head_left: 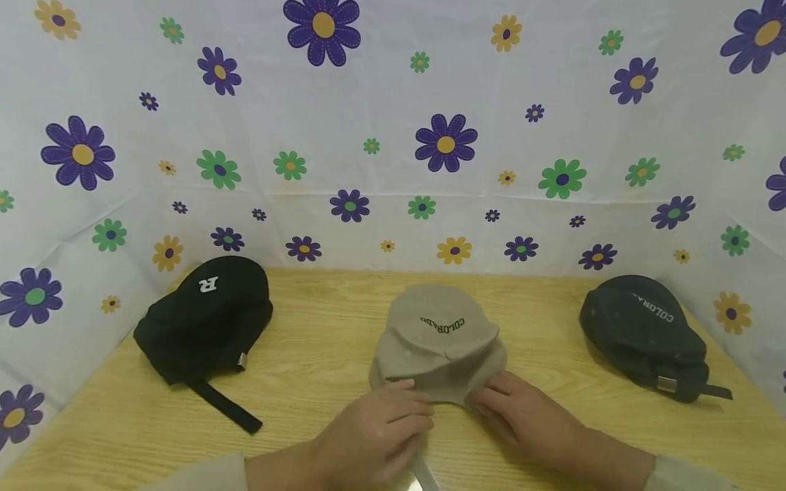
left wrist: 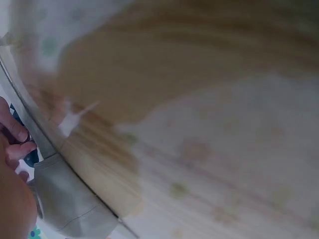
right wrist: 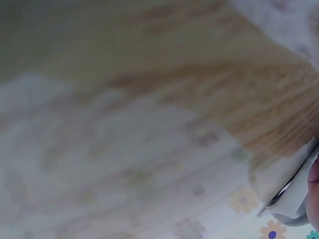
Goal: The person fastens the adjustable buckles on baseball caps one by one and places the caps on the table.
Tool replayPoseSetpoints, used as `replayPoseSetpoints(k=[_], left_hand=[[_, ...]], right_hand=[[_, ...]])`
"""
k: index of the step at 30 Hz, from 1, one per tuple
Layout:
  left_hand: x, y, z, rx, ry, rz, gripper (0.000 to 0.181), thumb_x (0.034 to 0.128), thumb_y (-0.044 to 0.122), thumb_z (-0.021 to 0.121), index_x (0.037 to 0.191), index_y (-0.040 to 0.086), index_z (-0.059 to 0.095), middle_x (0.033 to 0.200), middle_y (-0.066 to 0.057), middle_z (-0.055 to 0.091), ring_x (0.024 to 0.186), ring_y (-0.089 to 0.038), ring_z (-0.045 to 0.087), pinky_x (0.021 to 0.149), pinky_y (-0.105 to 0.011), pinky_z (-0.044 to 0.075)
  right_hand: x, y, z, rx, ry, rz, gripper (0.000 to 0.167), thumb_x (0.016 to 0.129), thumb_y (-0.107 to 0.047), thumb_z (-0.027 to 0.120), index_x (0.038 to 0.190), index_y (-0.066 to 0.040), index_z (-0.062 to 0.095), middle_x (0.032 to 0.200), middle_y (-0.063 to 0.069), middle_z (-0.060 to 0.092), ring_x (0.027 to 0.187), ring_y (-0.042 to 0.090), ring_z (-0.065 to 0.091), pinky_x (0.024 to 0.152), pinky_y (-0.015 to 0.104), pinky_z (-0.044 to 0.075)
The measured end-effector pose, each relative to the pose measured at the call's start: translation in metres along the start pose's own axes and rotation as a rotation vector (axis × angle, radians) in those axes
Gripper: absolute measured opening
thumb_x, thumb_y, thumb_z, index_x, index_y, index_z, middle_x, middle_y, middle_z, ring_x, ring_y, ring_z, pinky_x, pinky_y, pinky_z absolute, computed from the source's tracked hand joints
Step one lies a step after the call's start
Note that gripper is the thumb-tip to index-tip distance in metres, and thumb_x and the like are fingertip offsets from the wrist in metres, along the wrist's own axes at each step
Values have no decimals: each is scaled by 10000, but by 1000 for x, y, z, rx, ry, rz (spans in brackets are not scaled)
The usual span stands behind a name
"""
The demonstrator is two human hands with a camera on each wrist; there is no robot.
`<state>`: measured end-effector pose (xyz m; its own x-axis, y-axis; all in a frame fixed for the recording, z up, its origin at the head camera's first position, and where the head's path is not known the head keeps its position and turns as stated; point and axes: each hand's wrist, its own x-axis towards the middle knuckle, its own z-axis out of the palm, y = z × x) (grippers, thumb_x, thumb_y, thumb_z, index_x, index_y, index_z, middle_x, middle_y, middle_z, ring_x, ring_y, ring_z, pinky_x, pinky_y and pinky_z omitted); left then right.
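Observation:
A beige cap (head_left: 430,307) with dark COLORADO lettering sits mid-table in the head view, its crown toward the back. My left hand (head_left: 374,433) grips its near left edge with bent fingers, and a light strap (head_left: 424,472) hangs down beside that hand. On the near right edge, my right hand (head_left: 531,416) holds the cap with curled fingers, the tips partly hidden. The left wrist view shows the hand (left wrist: 15,184) against the cap's fabric (left wrist: 75,199). Only a bit of the right hand (right wrist: 313,199) and cap (right wrist: 291,201) shows in the right wrist view.
A black cap (head_left: 215,314) with a white R lies at the left, its strap toward me. At the right lies a dark cap (head_left: 638,334) with COLORADO lettering and a metal buckle. A flowered white cloth (head_left: 381,88) stands behind the wooden table (head_left: 319,341) and along its sides.

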<state>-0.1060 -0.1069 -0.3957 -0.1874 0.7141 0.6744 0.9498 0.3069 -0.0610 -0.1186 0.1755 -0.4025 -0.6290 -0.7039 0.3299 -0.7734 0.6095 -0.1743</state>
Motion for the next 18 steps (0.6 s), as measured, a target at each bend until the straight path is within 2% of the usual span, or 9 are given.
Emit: replayPoseSetpoints(k=[4, 8, 12, 14, 18], left_hand=[[0, -2, 3, -95, -93, 109, 154, 828, 114, 735, 982, 102, 740, 1039, 4, 735, 1087, -138, 680, 1036, -341, 492], [-2, -3, 5, -165, -158, 187, 142, 878, 132, 709, 1017, 107, 730, 1053, 22, 724, 1097, -108, 662, 1063, -286, 460], [-2, -2, 7, -229, -234, 226, 141, 955, 214, 645, 1033, 118, 713, 1061, 48, 707, 1082, -69, 640, 1077, -231, 425], [-2, -1, 8, -252, -266, 223, 134, 977, 229, 619, 1013, 133, 705, 1039, 68, 700, 1048, -43, 634, 1067, -192, 414], [-1, 0, 9, -244, -291, 239, 100, 991, 196, 596, 968, 162, 687, 969, 107, 675, 964, -7, 606, 1016, -134, 412]], right_hand=[[0, 1, -3, 3, -89, 12, 320, 954, -102, 635, 1271, -146, 647, 1158, -68, 583, 1045, 54, 558, 865, 271, 537], [0, 1, -4, 21, -129, 25, 366, 958, -98, 625, 1324, -101, 615, 1158, -54, 569, 1030, 43, 532, 850, 244, 526], [0, 2, -3, -13, -105, 14, 346, 945, -114, 656, 1289, -94, 629, 1163, -47, 574, 1042, 54, 541, 858, 243, 528], [1, 2, -3, -28, -91, 15, 322, 939, -126, 670, 1258, -104, 639, 1163, -52, 571, 1052, 59, 545, 868, 250, 530], [2, 5, -1, -45, -24, -19, 300, 902, -136, 716, 1197, -133, 662, 1166, -67, 569, 1064, 67, 538, 875, 278, 524]])
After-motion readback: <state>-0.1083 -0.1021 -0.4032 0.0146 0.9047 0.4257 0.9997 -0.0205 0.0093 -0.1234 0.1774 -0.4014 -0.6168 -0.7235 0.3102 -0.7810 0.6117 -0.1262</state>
